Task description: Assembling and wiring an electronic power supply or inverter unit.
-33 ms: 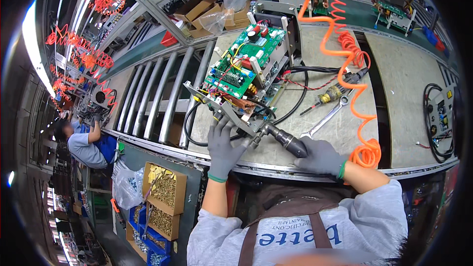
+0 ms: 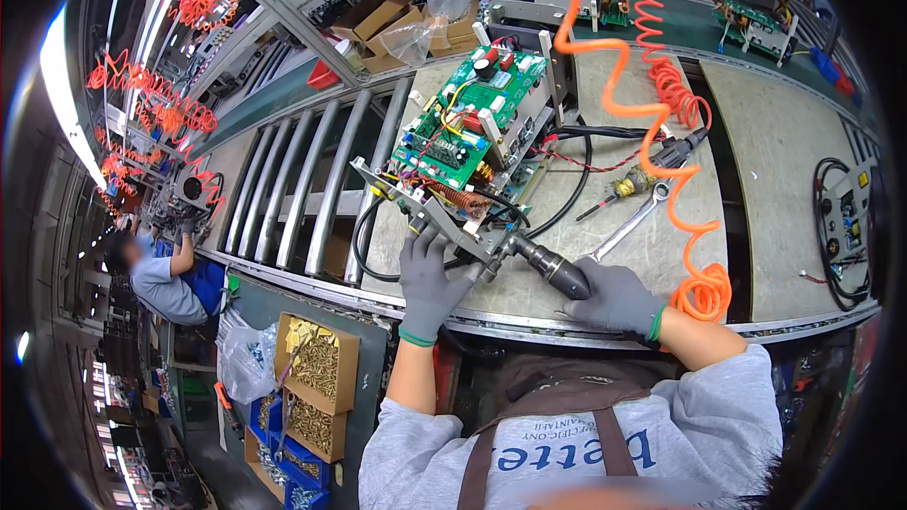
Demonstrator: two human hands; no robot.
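My right hand (image 2: 616,298), in a grey glove, is wrapped round the dark grip of an angle-head air wrench (image 2: 553,269). The tool's head and socket reach the lower corner of a metal end panel (image 2: 425,214). This panel belongs to an open electronics unit with a green circuit board (image 2: 472,123), copper coils and coloured wires. My left hand (image 2: 427,281), also gloved, has its fingers against the panel's outer side, with its thumb stretched toward the socket. What the socket sits on is hidden. A combination spanner (image 2: 631,223) lies just beyond my right hand.
A yellow-and-dark power screwdriver (image 2: 638,177) lies right of the unit. An orange coiled hose (image 2: 619,76) hangs over the bench. Rollers (image 2: 310,191) run to the left. Boxes of screws (image 2: 316,365) stand lower left. A co-worker (image 2: 168,279) is at far left.
The hanging orange hose has swung a little to the left. The air wrench's head has shifted very slightly; both hands stay at the panel corner.
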